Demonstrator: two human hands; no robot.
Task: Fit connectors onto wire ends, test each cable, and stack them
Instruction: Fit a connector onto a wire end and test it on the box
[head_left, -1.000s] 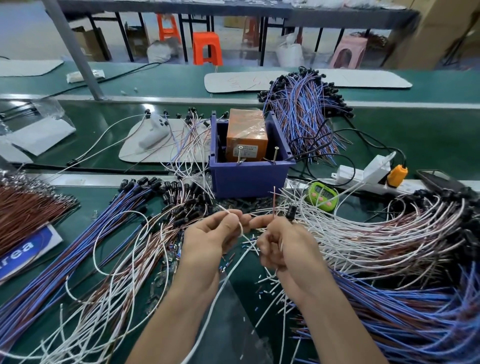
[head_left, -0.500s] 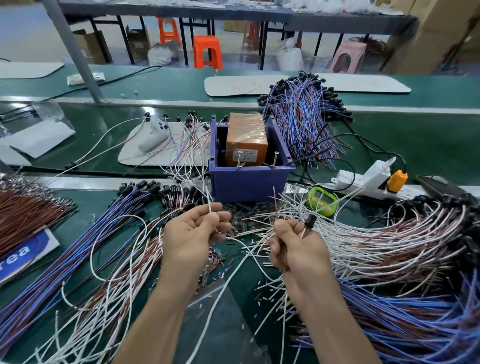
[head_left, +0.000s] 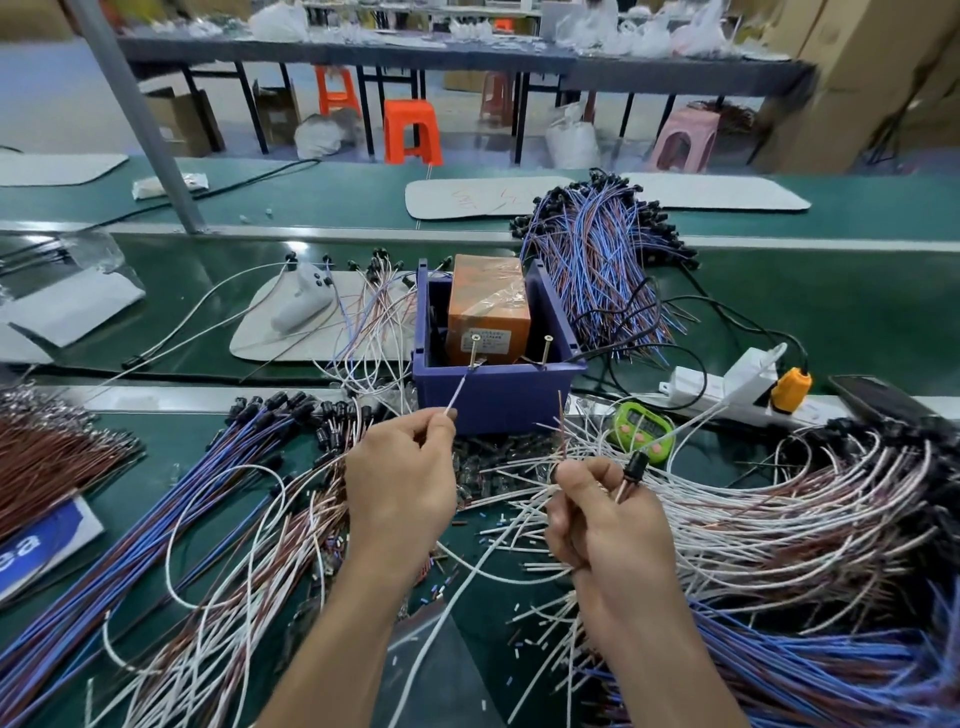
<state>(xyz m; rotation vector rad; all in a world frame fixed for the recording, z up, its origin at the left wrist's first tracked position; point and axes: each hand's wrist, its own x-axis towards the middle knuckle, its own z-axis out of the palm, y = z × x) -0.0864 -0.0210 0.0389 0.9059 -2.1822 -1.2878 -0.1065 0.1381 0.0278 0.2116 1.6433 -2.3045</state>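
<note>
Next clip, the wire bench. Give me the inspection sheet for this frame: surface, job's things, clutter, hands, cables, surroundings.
Surface: green bench mat, largely covered by wires.
Job's things: white wire raised toward a screw on the blue box; connector-tipped wire; left cable pile and right cable pile.
Clutter: cut wire bits around the hands; green timer.
Grippers: left hand pinches the white wire; right hand grips the connector-tipped wire.
Cables: power strip with orange plug, behind the right cable pile.
Surroundings: orange stool, pink stool and cardboard boxes beyond the bench.
</note>
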